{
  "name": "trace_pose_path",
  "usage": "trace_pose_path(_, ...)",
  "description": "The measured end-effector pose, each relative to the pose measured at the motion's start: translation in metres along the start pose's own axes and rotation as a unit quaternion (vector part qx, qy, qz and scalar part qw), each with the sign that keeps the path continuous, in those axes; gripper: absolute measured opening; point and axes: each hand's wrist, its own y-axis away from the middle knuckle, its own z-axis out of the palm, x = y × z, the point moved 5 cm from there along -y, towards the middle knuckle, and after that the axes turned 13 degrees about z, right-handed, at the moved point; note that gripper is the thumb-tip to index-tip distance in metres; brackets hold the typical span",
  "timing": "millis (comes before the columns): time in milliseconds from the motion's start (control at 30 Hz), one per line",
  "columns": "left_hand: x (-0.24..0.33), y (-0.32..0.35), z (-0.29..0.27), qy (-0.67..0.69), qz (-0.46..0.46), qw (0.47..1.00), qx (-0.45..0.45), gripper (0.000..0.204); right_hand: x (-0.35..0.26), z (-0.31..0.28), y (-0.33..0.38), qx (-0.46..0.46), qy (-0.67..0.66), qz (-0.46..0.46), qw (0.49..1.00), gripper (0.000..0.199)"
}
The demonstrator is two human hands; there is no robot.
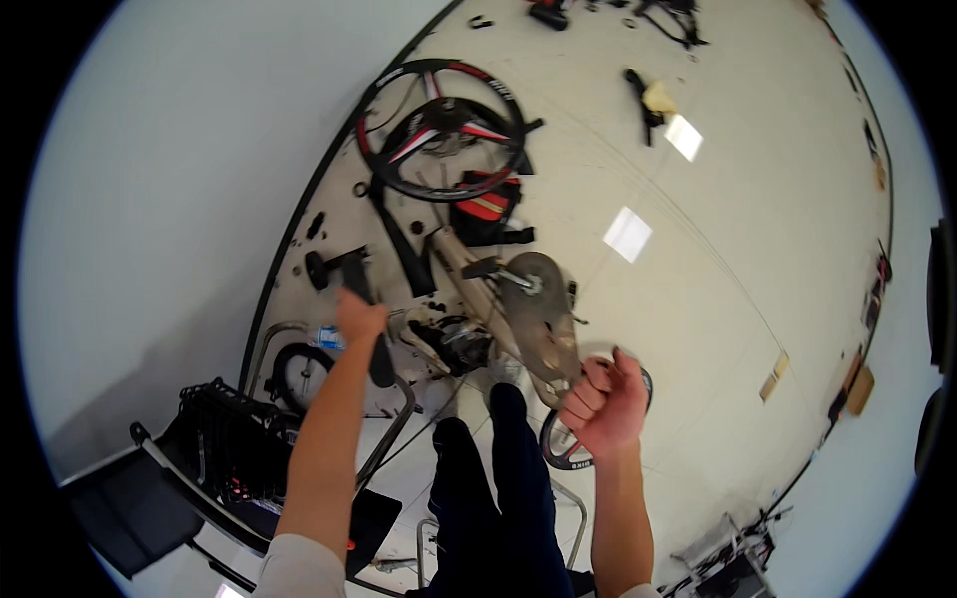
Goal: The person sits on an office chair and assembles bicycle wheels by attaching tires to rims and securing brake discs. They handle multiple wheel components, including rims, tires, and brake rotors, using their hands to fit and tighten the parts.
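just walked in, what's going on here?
A person is among bicycle parts on a pale floor. The left hand appears to grip a long dark part, blurred. The right hand is curled beside a frame's chain cover; whether they touch is unclear. A three-spoke wheel is farther ahead.

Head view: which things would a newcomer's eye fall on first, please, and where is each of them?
Probably first the big black wheel with three red-and-white spokes, lying among other parts above and left of the centre. Next, the grey chain guard, near the middle. Then the two bare hands: the left hand at a long black part, the right hand curled near the guard's lower end.
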Motion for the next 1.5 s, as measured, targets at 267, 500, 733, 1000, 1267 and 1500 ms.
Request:
trace_pose_path(267,0.056,-0.027,0.059,-0.028,0.002,0.992,-0.12,0.091,0.001,-0.059,-0.016,0.182,0.079,0.026,0.98,0.048)
trace_pose_path(500,0.073,-0.049,0.085,-0.041,0.091,0.972,-0.214,0.091,-0.017,-0.085,-0.026,0.225,0.064,0.016,0.972,0.047)
trace_pose_path(733,0.083,-0.159,0.104,0.357,0.008,0.933,-0.055,0.069,-0.018,-0.12,-0.023,0.253,0.09,-0.011,0.963,0.036)
trace_pose_path(1000,0.131,-0.196,0.108,0.727,-0.078,0.682,0.006,0.036,-0.005,-0.212,0.023,0.363,0.102,-0.008,0.926,0.029)
trace_pose_path(1267,0.231,-0.154,-0.072,0.673,-0.008,0.733,0.103,0.017,0.025,-0.181,0.103,0.369,0.143,0.001,0.918,0.032)
trace_pose_path(1500,0.267,-0.068,-0.245,0.294,0.206,0.918,0.167,0.026,0.06,-0.109,0.176,0.352,0.157,-0.027,0.922,0.032)
